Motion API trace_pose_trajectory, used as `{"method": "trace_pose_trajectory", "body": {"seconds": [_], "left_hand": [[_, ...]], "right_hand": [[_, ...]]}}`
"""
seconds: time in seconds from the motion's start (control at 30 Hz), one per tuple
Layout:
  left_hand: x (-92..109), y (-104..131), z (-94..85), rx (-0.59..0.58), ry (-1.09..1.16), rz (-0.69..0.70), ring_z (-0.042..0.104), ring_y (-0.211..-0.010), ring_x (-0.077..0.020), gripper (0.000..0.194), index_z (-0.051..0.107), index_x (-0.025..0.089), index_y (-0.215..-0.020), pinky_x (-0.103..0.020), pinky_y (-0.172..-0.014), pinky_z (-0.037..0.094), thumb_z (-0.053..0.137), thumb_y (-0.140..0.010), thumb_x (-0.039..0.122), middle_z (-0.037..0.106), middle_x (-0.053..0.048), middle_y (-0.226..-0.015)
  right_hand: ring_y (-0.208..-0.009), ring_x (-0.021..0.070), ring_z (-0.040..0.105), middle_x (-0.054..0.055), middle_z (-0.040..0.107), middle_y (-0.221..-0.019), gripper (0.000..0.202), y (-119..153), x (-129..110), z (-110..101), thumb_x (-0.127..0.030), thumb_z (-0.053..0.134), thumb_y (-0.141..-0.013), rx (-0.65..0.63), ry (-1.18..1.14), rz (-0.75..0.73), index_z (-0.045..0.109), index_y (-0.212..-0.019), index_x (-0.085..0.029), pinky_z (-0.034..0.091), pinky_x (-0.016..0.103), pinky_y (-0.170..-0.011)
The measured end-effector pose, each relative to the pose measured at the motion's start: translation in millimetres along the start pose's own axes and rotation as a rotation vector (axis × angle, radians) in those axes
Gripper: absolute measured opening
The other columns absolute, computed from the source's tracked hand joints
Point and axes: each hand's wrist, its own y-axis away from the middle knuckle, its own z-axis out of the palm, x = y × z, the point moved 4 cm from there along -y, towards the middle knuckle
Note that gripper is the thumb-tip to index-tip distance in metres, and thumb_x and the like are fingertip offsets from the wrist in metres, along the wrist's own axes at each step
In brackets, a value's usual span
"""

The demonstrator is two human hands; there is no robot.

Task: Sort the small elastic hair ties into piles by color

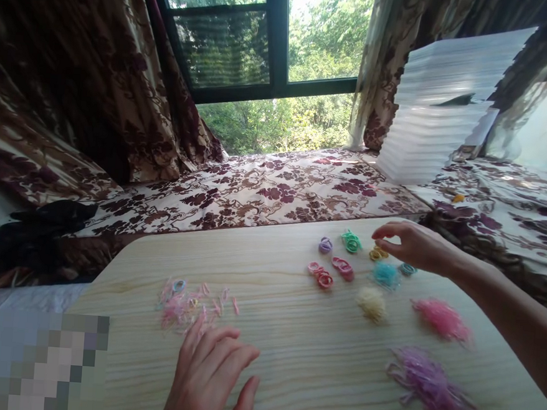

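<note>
My left hand [215,369] is open, palm down with fingers spread, its fingertips at the near edge of a mixed pile of small bands [184,305]. My right hand [404,242] is over the yellow bands [379,253], thumb and index finger curved close together; what lies between the tips is too small to tell. Around it are green bands [351,241], a purple coil [326,244], pink bands [343,268], red bands [320,276], a light blue pile [385,274] and teal bands [407,269]. Nearer lie cream [372,304], bright pink [442,319] and purple [436,391] piles.
The piles lie on a pale wooden table [140,370]. Beyond its far edge is a flowered bench cover [274,189] below a window. A tall stack of white sheets [434,116] stands at the back right, and a black bag [37,235] lies at the left.
</note>
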Motion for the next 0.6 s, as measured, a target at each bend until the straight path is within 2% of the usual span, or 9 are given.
{"method": "trace_pose_trajectory", "body": {"seconds": [0.17, 0.37, 0.47, 0.6], "left_hand": [[-5.1, -1.9, -3.9, -0.068, -0.077, 0.127, 0.062, -0.099, -0.0197, 0.025, 0.06, 0.023, -0.105, -0.035, -0.111, 0.024, 0.061, -0.082, 0.016, 0.072, 0.001, -0.092], [-15.6, 0.3, -8.3, -0.045, -0.153, 0.109, 0.062, -0.099, -0.0201, 0.023, 0.061, 0.023, -0.106, -0.037, -0.114, 0.019, 0.06, -0.084, 0.018, 0.072, 0.0, -0.093], [-17.0, 2.5, -10.3, -0.045, -0.17, 0.113, 0.062, -0.099, -0.0195, 0.023, 0.061, 0.023, -0.106, -0.036, -0.116, 0.017, 0.06, -0.084, 0.018, 0.072, 0.001, -0.093], [-16.5, 3.9, -11.8, -0.055, -0.165, 0.122, 0.062, -0.099, -0.0188, 0.022, 0.061, 0.023, -0.106, -0.036, -0.115, 0.018, 0.061, -0.084, 0.019, 0.073, 0.001, -0.093]], "right_hand": [[-0.084, 0.0222, 0.07, 0.007, 0.076, -0.092, 0.029, 4.3, 6.9, -6.0, -0.033, 0.051, -0.081, -0.064, -0.019, 0.076, 0.075, -0.091, -0.02, 0.052, 0.032, -0.076], [-0.089, 0.0204, 0.069, 0.007, 0.076, -0.098, 0.033, 8.5, 20.1, -12.6, -0.031, 0.045, -0.085, -0.051, -0.025, 0.114, 0.073, -0.099, -0.02, 0.051, 0.031, -0.082], [-0.093, 0.0216, 0.069, 0.008, 0.075, -0.101, 0.032, 5.2, 31.6, -4.9, -0.024, 0.049, -0.079, -0.07, -0.001, 0.101, 0.074, -0.098, -0.019, 0.051, 0.031, -0.084], [-0.089, 0.0206, 0.069, 0.005, 0.076, -0.096, 0.03, -2.3, 38.7, 16.0, -0.027, 0.057, -0.074, -0.121, 0.027, 0.053, 0.075, -0.097, -0.024, 0.052, 0.029, -0.078]]}}
